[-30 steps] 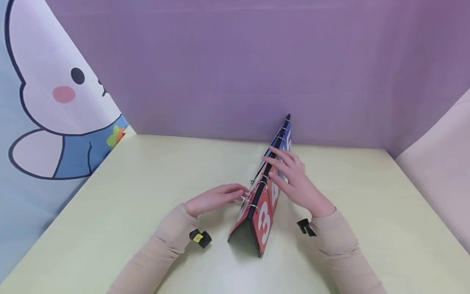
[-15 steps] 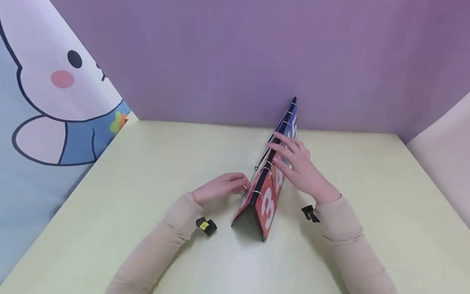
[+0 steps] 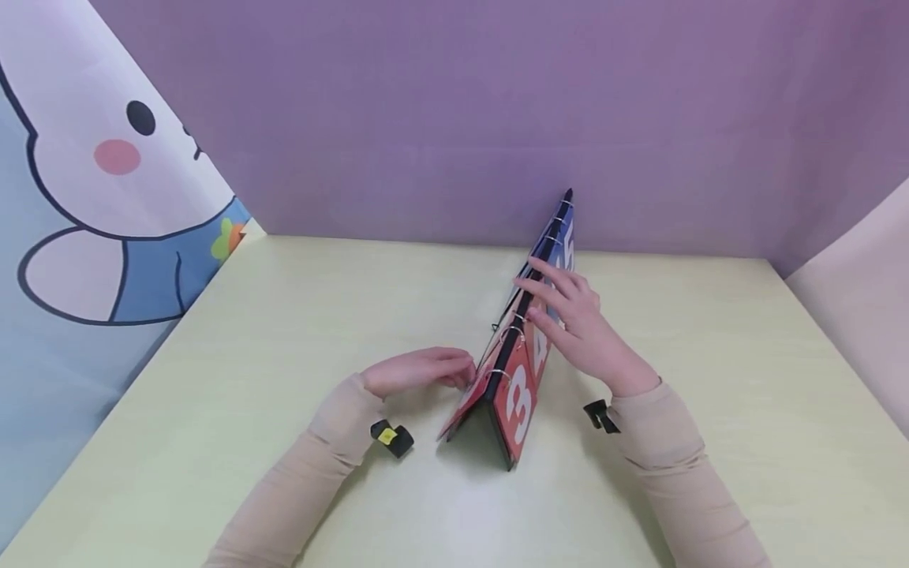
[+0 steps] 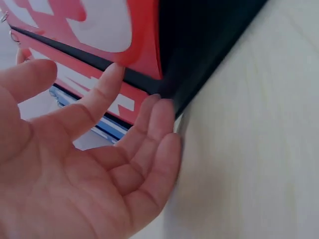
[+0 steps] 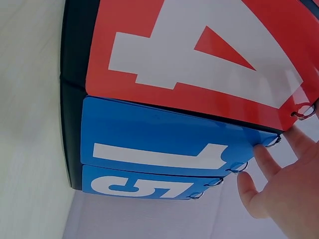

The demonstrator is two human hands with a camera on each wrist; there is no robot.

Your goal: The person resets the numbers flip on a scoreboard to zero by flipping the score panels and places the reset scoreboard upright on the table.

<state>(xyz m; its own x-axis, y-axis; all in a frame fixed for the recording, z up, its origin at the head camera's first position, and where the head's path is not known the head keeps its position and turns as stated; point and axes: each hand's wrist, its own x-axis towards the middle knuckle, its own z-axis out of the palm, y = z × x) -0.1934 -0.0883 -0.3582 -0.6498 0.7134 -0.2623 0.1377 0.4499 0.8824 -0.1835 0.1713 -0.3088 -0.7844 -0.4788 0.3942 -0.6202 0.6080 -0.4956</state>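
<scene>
A tent-shaped flip scoreboard (image 3: 506,347) stands on the table, its ridge running away from me. Its right face shows a red 3 card (image 3: 519,406), a red 4 card (image 5: 199,55), and blue cards with 1 (image 5: 159,155) and 5 (image 5: 142,184). On the left face, my left hand (image 3: 419,371) touches the lower edge of the near red card (image 4: 107,25) with one fingertip. That card stands slightly off the black board (image 4: 199,45); the other fingers curve loosely beside the board. My right hand (image 3: 582,331) rests with spread fingers on the ridge near the metal rings.
Under everything lies a pale yellow-green table (image 3: 305,300). A purple backdrop (image 3: 398,118) rises behind it, close to the scoreboard's far end. A cartoon-printed cloth (image 3: 78,189) hangs at the left, and a pale cloth (image 3: 866,315) at the right.
My left hand has shifted slightly left and toward me, and the near left red card now swings out from the board. My right hand stays on the ridge. The head view has tilted.
</scene>
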